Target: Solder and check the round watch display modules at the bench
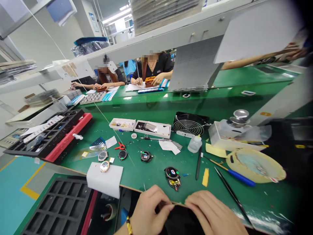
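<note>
Though black-faced and round, the nearest watch (172, 173), its innards (174, 182) yellowish.

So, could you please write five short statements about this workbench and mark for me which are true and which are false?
1. A yellow-and-black bracelet is at the wrist of the left hand. True.
2. The right hand grips the blue-handled tool. False: it lies on the green bench, apart from that hand.
3. The red clip lies inside a white box. False: it lies on the green bench.
4. The gold-rimmed watch rests on a white sheet. True.
5. The black fan is farther from the hands than the small translucent bottle. True.
</note>
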Available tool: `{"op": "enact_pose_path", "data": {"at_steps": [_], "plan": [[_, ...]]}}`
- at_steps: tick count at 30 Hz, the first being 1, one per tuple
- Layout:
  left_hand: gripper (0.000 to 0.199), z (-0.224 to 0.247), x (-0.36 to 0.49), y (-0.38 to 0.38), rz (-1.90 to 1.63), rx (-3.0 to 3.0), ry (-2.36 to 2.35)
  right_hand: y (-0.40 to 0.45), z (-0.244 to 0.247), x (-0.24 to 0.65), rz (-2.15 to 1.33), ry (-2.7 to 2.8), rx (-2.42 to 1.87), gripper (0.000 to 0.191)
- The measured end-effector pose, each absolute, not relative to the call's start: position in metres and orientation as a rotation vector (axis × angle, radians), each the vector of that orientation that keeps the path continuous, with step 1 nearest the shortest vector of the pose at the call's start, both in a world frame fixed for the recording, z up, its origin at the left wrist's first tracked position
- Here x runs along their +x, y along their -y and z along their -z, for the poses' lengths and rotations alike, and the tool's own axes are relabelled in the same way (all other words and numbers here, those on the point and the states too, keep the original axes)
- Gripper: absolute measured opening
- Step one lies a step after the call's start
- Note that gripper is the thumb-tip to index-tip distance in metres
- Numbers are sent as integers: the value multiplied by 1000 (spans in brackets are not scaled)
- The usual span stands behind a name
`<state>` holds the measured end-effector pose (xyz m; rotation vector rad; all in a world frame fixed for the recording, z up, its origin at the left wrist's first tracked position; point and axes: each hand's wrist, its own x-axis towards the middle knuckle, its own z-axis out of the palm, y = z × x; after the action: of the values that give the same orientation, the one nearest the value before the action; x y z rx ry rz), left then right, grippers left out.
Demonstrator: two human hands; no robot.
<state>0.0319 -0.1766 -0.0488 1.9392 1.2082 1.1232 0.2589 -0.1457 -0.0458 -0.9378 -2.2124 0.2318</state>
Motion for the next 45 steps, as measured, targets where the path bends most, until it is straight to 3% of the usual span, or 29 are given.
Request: {"op": "enact_pose_path", "data": {"at_steps": [13, 32, 45], "plan": [[10, 34, 37, 159, -1063, 2007, -1177, 127, 51, 265, -139, 2180, -1073, 20], [10, 39, 41, 152, -1022, 2093, -1230, 105, 34, 251, 91, 2341, -768, 26], [10, 38, 39, 151, -1007, 2149, -1198, 104, 26, 252, -39, 2361, -864, 31]]}}
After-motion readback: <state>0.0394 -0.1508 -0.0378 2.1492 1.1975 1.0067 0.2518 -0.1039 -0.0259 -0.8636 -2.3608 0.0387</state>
